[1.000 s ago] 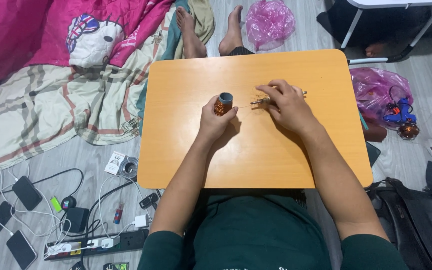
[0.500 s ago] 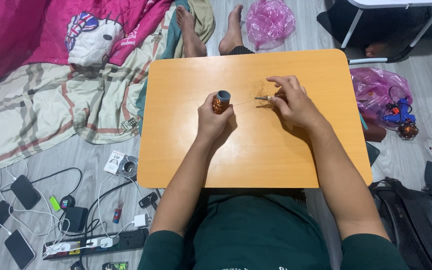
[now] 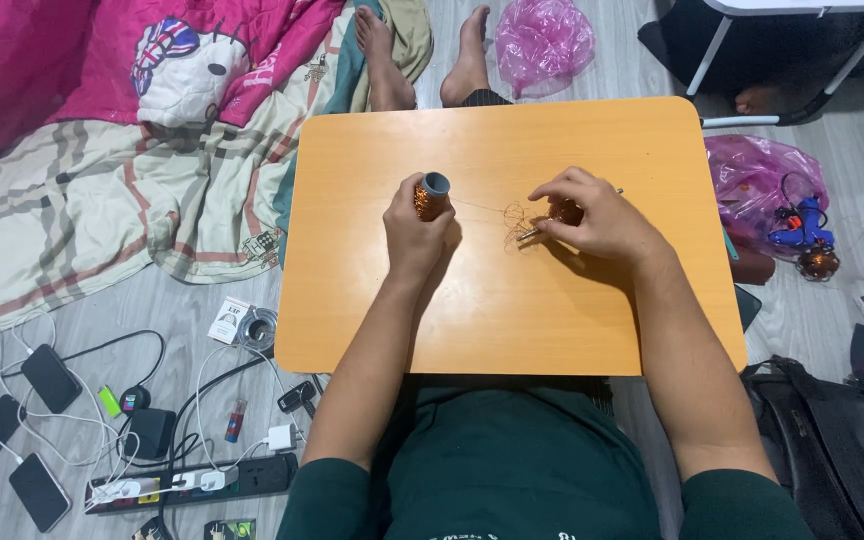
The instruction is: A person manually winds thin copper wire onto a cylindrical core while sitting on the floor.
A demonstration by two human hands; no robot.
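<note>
Hands worked over a low orange desk [image 3: 512,330] seen from above. The left hand [image 3: 414,232] had its grip closed round a spool of copper wire [image 3: 431,196], which stood near the middle of the desk, tilted a little to the right, with its grey end cap up. A thin strand of wire [image 3: 482,207] ran right from the spool to a loose tangle of wire [image 3: 518,222] lying on the desk just left of the right hand [image 3: 592,215]. That hand's grip was pinched shut on a small copper-wound coil [image 3: 566,211], mostly hidden under the fingers, and a thin metal rod [image 3: 530,234] poked out on its left side, touching the desk.

At the far edge of the desk two bare feet [image 3: 427,55] rested on the floor. A pink blanket [image 3: 72,60] and a striped cloth [image 3: 102,210] lay far left. On the near left floor sat several phones [image 3: 12,420] on cables, a power strip [image 3: 197,478] and a small roll of solder [image 3: 260,328]. To the right of the desk lay a pink plastic bag [image 3: 752,180], with a blue glue gun [image 3: 802,220] beside it, and a black bag [image 3: 842,440] sat near right
</note>
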